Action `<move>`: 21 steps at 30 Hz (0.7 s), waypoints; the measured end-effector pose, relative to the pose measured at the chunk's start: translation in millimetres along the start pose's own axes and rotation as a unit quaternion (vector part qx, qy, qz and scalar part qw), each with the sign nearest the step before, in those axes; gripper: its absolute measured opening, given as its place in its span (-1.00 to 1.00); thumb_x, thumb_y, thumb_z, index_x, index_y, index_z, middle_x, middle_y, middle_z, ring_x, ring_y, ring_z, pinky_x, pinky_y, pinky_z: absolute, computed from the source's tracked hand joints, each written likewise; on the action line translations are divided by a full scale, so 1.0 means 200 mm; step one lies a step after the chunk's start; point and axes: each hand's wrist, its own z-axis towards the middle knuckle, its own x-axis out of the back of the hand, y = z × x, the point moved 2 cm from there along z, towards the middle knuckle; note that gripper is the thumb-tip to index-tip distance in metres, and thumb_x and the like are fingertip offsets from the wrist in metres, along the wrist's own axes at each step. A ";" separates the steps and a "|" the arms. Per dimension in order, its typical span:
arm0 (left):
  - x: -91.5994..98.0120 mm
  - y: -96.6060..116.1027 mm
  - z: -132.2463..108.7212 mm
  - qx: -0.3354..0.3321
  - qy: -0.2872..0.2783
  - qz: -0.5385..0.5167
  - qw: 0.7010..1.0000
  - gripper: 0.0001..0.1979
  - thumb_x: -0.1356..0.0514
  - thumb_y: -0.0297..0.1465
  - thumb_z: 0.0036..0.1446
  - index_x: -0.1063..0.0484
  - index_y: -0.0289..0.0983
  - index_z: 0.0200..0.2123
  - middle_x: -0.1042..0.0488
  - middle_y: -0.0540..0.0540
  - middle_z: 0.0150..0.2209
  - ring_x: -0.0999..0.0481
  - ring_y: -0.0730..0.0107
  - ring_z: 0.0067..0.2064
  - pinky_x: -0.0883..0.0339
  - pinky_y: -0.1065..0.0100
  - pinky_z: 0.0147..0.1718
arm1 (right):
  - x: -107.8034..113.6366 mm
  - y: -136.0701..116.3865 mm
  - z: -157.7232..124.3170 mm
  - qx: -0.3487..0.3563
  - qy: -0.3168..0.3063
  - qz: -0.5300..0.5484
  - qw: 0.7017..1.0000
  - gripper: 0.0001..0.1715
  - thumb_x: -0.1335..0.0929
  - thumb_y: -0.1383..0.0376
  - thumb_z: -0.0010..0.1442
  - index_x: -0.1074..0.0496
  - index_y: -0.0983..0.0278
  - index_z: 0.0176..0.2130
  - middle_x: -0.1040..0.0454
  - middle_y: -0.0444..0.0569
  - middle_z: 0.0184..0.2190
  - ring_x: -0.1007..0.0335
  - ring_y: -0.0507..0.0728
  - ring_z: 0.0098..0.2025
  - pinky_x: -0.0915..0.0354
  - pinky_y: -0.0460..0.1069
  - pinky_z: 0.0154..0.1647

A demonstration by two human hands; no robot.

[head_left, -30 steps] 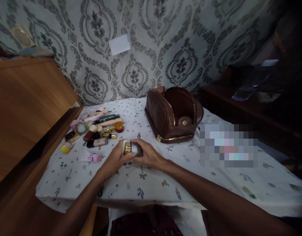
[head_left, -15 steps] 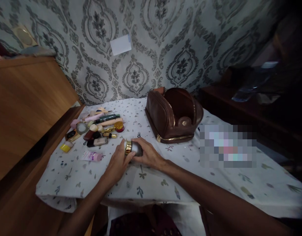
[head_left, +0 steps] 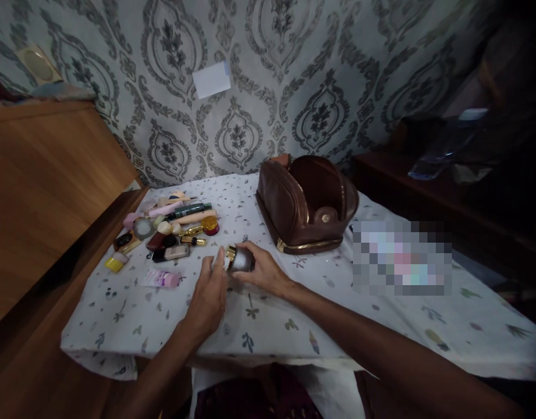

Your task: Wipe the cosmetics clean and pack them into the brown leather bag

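Across the upper frame spreads a grey patterned wall. Below it lies the worktop, covered in white cloth printed with leaves. A brown wooden panel fills the left side. Right of the frame's centre stands a brown bag, its zipped top gaping.

Near the centre, the right hand has its thumb and fingers closed round a greyish jar, which lies sideways; whether it touches the cloth I cannot tell. The left hand is close against the jar's gold end, fingers bent towards it; whether they pinch anything cannot be made out.

At centre left, a cluster of cosmetics lies behind a white-and-pink tube. On the cluster's right edge sits a red pot with a gold lid.
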 end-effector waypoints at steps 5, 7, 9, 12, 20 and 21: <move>0.04 -0.02 0.02 -0.057 0.040 0.019 0.997 -0.54 0.11 -0.43 0.37 -0.14 -0.14 0.30 -0.38 -0.17 -0.05 -0.39 0.21 0.00 -0.33 0.16 -0.01 | -0.01 0.02 -0.01 0.033 -0.003 -0.009 0.999 -0.31 -0.53 0.24 -0.13 -0.36 0.31 0.00 -0.48 0.02 -0.12 -0.43 0.22 -0.11 -0.33 0.09 -0.04; 0.06 -0.01 0.04 -0.070 0.059 0.032 0.995 -0.59 0.06 -0.41 0.36 -0.20 -0.17 0.24 -0.44 -0.15 -0.08 -0.42 0.21 -0.03 -0.35 0.17 -0.04 | -0.01 0.03 -0.01 0.054 -0.003 -0.016 0.998 -0.30 -0.54 0.23 -0.12 -0.36 0.30 0.01 -0.47 0.03 -0.09 -0.42 0.22 -0.08 -0.32 0.10 -0.01; 0.08 0.00 0.05 -0.082 0.076 0.044 0.993 -0.67 0.02 -0.41 0.36 -0.28 -0.19 0.15 -0.48 -0.14 -0.12 -0.45 0.22 -0.06 -0.37 0.19 -0.06 | -0.02 0.04 -0.01 0.073 -0.006 -0.021 0.997 -0.31 -0.53 0.25 -0.10 -0.35 0.28 0.03 -0.47 0.03 -0.07 -0.42 0.23 -0.05 -0.32 0.10 0.01; 0.11 0.03 0.07 -0.118 0.076 0.069 0.988 -0.77 0.00 -0.42 0.34 -0.37 -0.22 0.00 -0.49 -0.13 -0.15 -0.45 0.24 -0.09 -0.36 0.22 -0.09 | -0.02 0.05 -0.02 0.097 -0.012 -0.028 0.995 -0.31 -0.52 0.27 -0.08 -0.35 0.26 0.05 -0.45 0.04 -0.04 -0.40 0.23 -0.01 -0.31 0.12 0.04; 0.17 0.01 0.24 -0.048 -0.027 0.026 0.998 -0.75 -0.01 -0.38 0.31 -0.48 -0.24 -0.28 -0.43 -0.08 -0.29 -0.41 0.27 -0.21 -0.26 0.27 -0.17 | -0.04 0.04 -0.03 0.157 -0.074 -0.039 0.984 -0.22 -0.54 0.30 -0.04 -0.28 0.23 0.13 -0.40 0.06 -0.02 -0.37 0.24 0.01 -0.32 0.11 0.02; 0.17 -0.02 0.27 -0.031 -0.041 -0.007 0.999 -0.76 -0.02 -0.37 0.29 -0.48 -0.24 -0.31 -0.44 -0.07 -0.32 -0.41 0.28 -0.23 -0.25 0.28 -0.18 | -0.04 0.04 -0.04 0.160 -0.075 -0.037 0.984 -0.23 -0.54 0.30 -0.05 -0.29 0.23 0.12 -0.40 0.07 -0.02 -0.37 0.24 0.01 -0.32 0.12 0.02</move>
